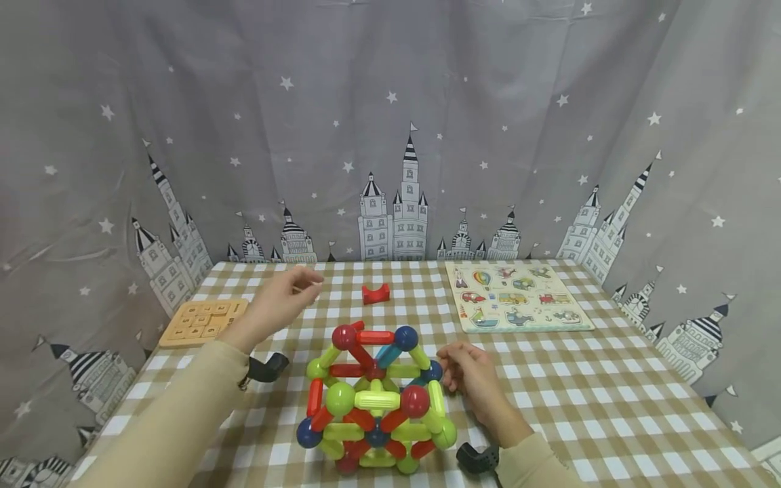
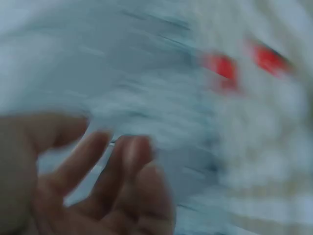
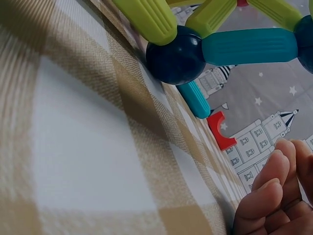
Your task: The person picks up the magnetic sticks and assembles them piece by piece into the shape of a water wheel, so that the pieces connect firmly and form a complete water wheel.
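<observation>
A large open frame of magnetic rods and balls [image 1: 367,400], in red, lime green and blue, stands on the table in front of me. My left hand [image 1: 283,298] is raised beyond its left side, fingers loosely bent and holding nothing. In the left wrist view the left hand [image 2: 112,181] is blurred, its fingers apart from the thumb. My right hand [image 1: 472,379] is low beside the frame's right side, close to a dark blue ball [image 1: 432,370]. In the right wrist view, the right hand's fingers [image 3: 266,200] are loosely curled and grip nothing; a teal rod [image 3: 249,46] is above them.
A red arched block [image 1: 375,294] stands behind the frame. On the left lies a wooden number puzzle [image 1: 204,322]; at the back right, a picture puzzle board [image 1: 518,298]. A checked cloth [image 1: 579,400] covers the table, with a grey castle-print curtain [image 1: 390,102] behind.
</observation>
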Available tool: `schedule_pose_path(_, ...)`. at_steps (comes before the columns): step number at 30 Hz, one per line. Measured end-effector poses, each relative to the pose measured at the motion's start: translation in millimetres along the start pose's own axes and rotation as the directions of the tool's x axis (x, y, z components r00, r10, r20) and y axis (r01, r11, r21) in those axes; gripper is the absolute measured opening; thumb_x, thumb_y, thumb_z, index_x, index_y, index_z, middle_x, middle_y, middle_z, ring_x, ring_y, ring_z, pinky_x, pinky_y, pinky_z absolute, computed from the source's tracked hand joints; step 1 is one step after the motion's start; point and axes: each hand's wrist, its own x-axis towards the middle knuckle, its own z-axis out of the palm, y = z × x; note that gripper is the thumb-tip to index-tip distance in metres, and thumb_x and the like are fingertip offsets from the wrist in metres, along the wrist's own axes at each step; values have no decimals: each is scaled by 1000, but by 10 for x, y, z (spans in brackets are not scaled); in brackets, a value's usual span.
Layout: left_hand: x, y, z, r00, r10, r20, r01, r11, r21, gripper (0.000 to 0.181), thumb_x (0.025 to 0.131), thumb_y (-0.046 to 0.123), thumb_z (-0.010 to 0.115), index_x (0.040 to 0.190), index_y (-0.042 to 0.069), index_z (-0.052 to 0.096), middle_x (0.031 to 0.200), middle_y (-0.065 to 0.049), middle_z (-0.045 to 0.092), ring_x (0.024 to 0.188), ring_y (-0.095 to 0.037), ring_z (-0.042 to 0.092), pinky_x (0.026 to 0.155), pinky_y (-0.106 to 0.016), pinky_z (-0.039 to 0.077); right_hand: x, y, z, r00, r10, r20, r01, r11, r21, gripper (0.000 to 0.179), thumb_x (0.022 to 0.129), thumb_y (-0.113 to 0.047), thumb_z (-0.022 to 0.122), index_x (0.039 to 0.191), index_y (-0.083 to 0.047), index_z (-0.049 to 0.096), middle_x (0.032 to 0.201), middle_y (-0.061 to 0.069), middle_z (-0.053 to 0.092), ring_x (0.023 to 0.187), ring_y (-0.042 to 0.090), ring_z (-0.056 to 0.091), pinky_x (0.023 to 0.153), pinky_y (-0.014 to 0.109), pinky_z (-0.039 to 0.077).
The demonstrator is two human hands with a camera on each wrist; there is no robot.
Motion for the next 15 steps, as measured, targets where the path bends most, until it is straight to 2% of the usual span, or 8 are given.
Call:
schedule_pose_path(2,111,-338,185,989,-78,125,71,996,60,34,102,25,64,127,2,65,116,-16,70,104,-30,67,86,-43,57,-10,28,-2,1000,10,9,-10,1000,-5,24,102,-17,55,102,4,66,80,5,67,60,14,55,55,22,47)
schedule_pose_path(3,147,-466,292,980,-94,173,80,993,89,35,100,25,66,126,1,65,116,-17,70,106,-31,67,88,-45,56,-16,38,-1,1000,11,13,-11,1000,-6,24,102,-17,55,102,4,66,80,5,66,60,13,54,55,22,47)
schedule_pose_path(5,201,-607,491,967,-111,231,86,989,118,38,96,26,71,124,0,66,115,-17,71,106,-32,67,92,-49,55,-22,56,4,1000,15,21,-14,1000,-3,24,102,-16,55,103,5,66,79,5,66,60,13,54,55,22,47)
schedule_pose_path(7,243,-646,650,958,-126,258,88,984,154,38,92,27,75,121,2,68,112,-14,71,104,-29,66,92,-49,55,-27,58,14,1000,18,24,-18,1000,4,24,102,-15,55,102,6,65,79,5,66,59,13,54,54,22,46)
schedule_pose_path(10,298,-578,781,947,-147,284,97,979,181,30,90,22,79,115,9,70,106,-7,71,100,-24,66,92,-47,56,-20,45,18,1000,18,18,-19,1000,8,23,102,-15,54,103,6,65,79,5,66,59,14,54,54,23,46)
schedule_pose_path(13,346,-569,826,947,-132,293,76,978,195,22,88,18,81,108,12,72,99,-2,71,93,-19,64,88,-43,57,-2,33,2,1000,17,12,-17,1000,-1,23,102,-15,54,103,5,66,80,5,66,60,14,54,55,23,47)
schedule_pose_path(15,349,-585,805,953,-110,283,66,985,162,22,89,16,80,109,9,72,97,-3,70,89,-19,64,84,-41,57,11,21,-20,1000,12,9,-12,1000,-15,24,102,-16,54,103,4,66,81,6,67,61,14,55,56,23,47)
